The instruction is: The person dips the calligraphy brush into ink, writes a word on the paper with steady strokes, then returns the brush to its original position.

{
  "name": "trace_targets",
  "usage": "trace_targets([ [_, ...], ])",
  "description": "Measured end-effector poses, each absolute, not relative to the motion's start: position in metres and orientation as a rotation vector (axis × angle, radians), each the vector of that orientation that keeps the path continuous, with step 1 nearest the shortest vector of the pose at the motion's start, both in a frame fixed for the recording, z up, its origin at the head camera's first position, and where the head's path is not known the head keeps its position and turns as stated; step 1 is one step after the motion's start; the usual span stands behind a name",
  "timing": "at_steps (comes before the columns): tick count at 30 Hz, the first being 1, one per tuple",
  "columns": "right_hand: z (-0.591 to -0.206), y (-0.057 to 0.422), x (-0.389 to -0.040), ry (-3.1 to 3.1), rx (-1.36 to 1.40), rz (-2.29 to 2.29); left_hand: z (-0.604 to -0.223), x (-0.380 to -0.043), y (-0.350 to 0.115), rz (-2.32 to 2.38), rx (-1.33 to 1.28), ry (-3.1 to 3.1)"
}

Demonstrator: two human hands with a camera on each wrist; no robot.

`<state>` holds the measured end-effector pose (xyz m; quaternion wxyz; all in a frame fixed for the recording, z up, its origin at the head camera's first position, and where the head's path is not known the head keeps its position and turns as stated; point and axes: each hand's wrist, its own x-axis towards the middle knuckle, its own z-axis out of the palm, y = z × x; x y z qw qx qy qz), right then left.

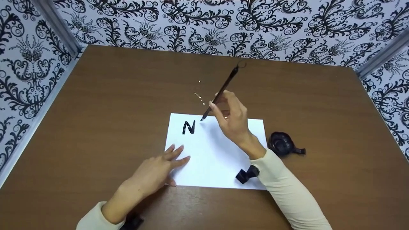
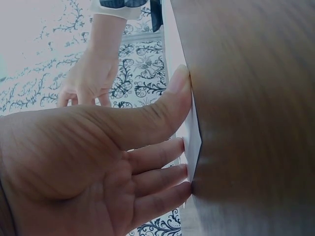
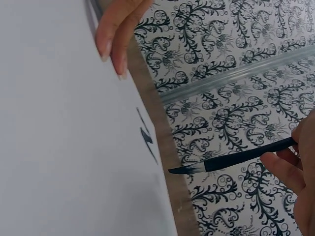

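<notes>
In the head view my right hand [image 1: 235,119] pinches a dark calligraphy brush [image 1: 225,84] between thumb and fingers, its handle slanting up and to the right. The inked tip [image 3: 181,170] hovers close over the upper part of a white sheet of paper [image 1: 211,159], just right of a black letter N [image 1: 189,127]. My left hand [image 1: 156,172] rests with spread fingers on the sheet's left side, and its thumb [image 2: 178,81] lies at the near edge in the left wrist view.
A small black ink dish [image 1: 281,143] with a stub handle stands right of the paper on the brown table [image 1: 111,127]. Some small bright specks [image 1: 199,96] lie beyond the sheet. Patterned black-and-white panels [image 1: 207,28] border the table at the back and sides.
</notes>
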<state>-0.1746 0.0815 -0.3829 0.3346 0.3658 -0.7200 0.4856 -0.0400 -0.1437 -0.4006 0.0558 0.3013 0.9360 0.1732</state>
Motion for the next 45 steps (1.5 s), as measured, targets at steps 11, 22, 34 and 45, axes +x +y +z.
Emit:
trace_targets([
  [11,-0.394,0.078,-0.18,-1.875,0.906,1.281,-0.399,-0.04,-0.145,0.521,0.888,2.828],
  [22,-0.397,0.078,-0.181,-1.888,0.891,1.265,-0.399,-0.04,-0.144,0.538,0.882,2.831],
  [34,-0.399,0.077,-0.183,-1.881,0.939,1.283,-0.399,-0.04,-0.144,0.527,0.912,2.853],
  [45,-0.397,0.078,-0.183,-1.894,0.977,1.235,-0.399,-0.039,-0.144,0.539,0.938,2.859],
])
